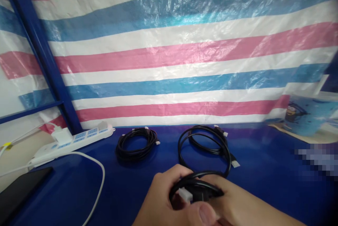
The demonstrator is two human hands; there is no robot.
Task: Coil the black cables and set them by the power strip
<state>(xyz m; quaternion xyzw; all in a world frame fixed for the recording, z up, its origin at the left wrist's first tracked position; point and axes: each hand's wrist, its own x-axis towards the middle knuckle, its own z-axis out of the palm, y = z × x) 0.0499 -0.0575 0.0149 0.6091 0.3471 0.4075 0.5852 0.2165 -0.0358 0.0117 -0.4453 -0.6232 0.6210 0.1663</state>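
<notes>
Both my hands meet at the bottom middle of the view over a blue table [264,169]. My left hand [161,203] and my right hand [237,206] are closed together on a small coil of black cable [196,185] with a white plug end showing between the fingers. Just beyond them a looser black cable [206,145] lies in wide loops on the table, with its plugs at the right. Farther left a tightly coiled black cable [136,143] rests flat.
A white power strip [71,143] with a white charger plugged in lies at the left, and a white cord [97,180] curves forward from it. A dark flat device [18,192] sits bottom left. A blue cartoon mug [307,113] stands at the right. A striped tarp [169,53] hangs behind.
</notes>
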